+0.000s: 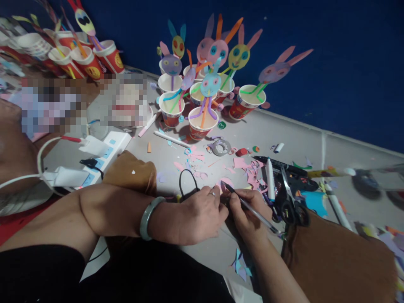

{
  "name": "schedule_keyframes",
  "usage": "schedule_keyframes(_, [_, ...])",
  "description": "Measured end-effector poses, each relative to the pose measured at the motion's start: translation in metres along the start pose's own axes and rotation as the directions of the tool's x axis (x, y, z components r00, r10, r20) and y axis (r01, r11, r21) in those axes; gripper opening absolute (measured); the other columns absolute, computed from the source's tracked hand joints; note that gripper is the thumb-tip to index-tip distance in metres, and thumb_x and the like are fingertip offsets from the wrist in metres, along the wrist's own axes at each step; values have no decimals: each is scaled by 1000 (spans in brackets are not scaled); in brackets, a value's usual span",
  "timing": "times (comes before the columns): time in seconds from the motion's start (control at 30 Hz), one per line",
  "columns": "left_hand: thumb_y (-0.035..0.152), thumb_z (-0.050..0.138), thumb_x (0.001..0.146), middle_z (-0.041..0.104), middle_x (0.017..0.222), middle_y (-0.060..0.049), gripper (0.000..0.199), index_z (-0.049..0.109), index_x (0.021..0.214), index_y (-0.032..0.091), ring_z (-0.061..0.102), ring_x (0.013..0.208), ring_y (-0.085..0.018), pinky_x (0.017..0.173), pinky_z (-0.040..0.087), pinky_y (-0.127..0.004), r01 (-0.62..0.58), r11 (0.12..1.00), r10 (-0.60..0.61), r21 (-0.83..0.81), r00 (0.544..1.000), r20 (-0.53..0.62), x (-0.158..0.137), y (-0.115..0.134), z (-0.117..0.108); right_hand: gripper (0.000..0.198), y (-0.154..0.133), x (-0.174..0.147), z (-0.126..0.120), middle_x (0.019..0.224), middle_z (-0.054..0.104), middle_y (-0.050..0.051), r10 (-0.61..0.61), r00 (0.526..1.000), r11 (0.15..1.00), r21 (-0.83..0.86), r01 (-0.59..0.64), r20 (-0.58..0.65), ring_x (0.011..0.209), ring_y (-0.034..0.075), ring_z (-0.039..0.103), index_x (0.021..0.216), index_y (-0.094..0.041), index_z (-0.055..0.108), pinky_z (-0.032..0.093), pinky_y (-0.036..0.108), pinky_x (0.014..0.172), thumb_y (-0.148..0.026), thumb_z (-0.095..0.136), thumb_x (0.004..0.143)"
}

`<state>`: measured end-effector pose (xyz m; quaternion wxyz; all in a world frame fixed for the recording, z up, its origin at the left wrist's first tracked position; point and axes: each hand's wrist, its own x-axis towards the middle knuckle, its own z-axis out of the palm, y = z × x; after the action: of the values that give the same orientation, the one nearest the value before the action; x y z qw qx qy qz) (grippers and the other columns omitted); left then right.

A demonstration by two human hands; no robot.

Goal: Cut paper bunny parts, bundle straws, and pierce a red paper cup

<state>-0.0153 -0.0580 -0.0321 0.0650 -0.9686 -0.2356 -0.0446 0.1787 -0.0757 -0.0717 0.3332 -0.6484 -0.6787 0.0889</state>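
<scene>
My right hand (252,210) grips a clear-barrelled pen (252,207), its dark tip at a small pink paper piece (226,183) on the table. Beside it, my left hand (197,215), with a ring and a pale green bangle (148,219), has its fingers curled together at the near edge of that piece; the fingertips are partly hidden. A thin black loop (186,172) rises just behind the left hand. Pink paper scraps (251,171) lie beyond the right hand, near black-handled scissors (292,202) and a white marker (270,181).
Paper cups (202,131) with rabbit-faced paper figures stand along the blue wall (331,63). A roll of tape (221,147) lies before them. To the left are a power strip (105,158) with plugs, more cups (110,59) and another person's arm (15,155). Brown material (341,256) lies at right.
</scene>
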Motion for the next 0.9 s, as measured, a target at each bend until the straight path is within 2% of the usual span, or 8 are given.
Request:
schedule_keyframes(0.27, [67,58,87,67,124,-27,78,55,130,3,57,127,-36,98,39,-44,30,999,-31,-16,999,-18,2,5,12,21,0,0,1,78,75,5,28,1000,999,24,-28,3,65,19,71,89,-21,67,57,30,59,-40,59,91])
schedule_keyframes(0.67, [65,55,89,69,121,-25,76,55,132,2,57,127,-37,100,40,-46,18,1000,-18,-5,1000,-11,1,3,9,21,-1,0,1,76,75,4,57,998,998,-3,-57,-8,65,19,71,87,-22,67,56,29,59,-41,59,90])
schedule_keyframes(0.8, [66,54,89,68,122,-25,77,55,132,3,57,128,-37,100,40,-46,16,1000,-16,-9,1000,-19,0,4,11,22,-1,-1,3,75,74,3,74,996,997,17,-73,-55,63,18,69,86,-22,65,55,29,59,-43,58,90])
schedule_keyframes(0.9, [65,55,89,67,124,-26,76,55,132,2,58,126,-37,99,41,-46,16,1000,-16,-8,1000,-21,0,3,9,20,-3,0,2,75,74,3,71,997,997,17,-70,-33,63,18,69,87,-22,65,54,29,58,-41,60,90])
